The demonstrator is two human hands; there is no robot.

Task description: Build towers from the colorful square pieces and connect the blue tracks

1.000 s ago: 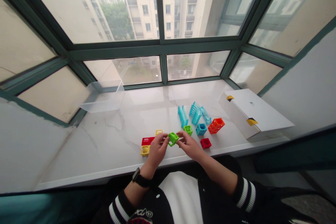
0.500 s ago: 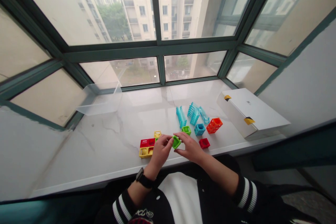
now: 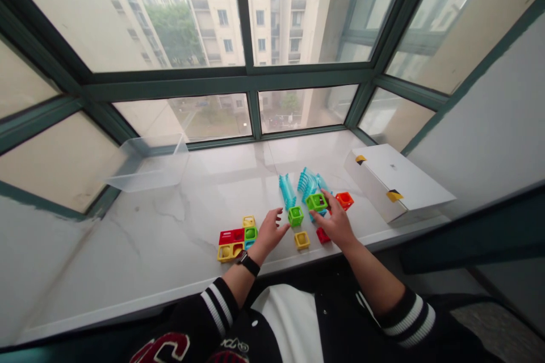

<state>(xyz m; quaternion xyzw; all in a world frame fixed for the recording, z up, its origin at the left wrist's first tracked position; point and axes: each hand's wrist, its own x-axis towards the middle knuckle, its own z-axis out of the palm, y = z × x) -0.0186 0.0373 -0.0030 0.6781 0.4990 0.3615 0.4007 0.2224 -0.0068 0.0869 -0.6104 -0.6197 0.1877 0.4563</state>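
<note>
Between the thumb and fingers of my right hand (image 3: 338,221) is a green cube block (image 3: 316,202), held above a blue cube block (image 3: 318,215) that it partly covers. My left hand (image 3: 271,232) is empty with thumb and fingers apart. Beside its fingertips stands another green block (image 3: 295,216) on the sill; whether they touch I cannot tell. A yellow block (image 3: 302,240) sits between my hands, and a red block (image 3: 323,235) lies partly behind my right hand. An orange-red block (image 3: 344,200) shows past my right fingers.
Left of my left hand is a joined group of red, yellow, green and blue blocks (image 3: 232,236). Several clear blue track pieces (image 3: 287,191) lie farther back. A clear plastic bin (image 3: 147,173) stands at the left, a white box (image 3: 398,176) at the right, on the marble windowsill (image 3: 170,249).
My right hand has carried a green block rightward and away from me, over the blue block. My left hand has let go of that block. The yellow block between my hands has come into view.
</note>
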